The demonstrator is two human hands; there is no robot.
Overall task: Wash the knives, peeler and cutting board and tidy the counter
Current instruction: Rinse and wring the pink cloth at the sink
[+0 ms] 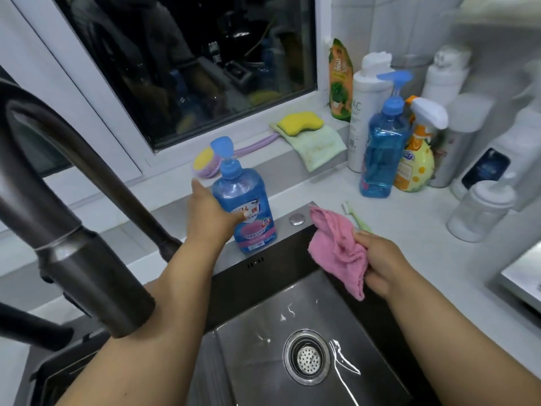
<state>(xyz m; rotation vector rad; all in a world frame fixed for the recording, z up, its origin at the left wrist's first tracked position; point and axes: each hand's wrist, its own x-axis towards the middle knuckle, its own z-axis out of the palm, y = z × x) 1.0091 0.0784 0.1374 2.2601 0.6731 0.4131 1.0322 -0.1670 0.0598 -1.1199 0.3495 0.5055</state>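
My left hand (pixel 212 210) is wrapped around the blue soap bottle (pixel 244 209) standing on the ledge behind the sink (pixel 263 291), while my right hand (pixel 380 260) clutches the pink cloth (pixel 336 250) bunched over the sink's back right corner. To do this well I'd keep the bottle upright and steady and bring the cloth under the pump (pixel 224 146) so the soap lands on it. No knives, peeler or cutting board are in view

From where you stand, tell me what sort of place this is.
Most likely a home kitchen: a steel sink with faucet, dish soap bottle in the left hand, and a sponge on the windowsill.
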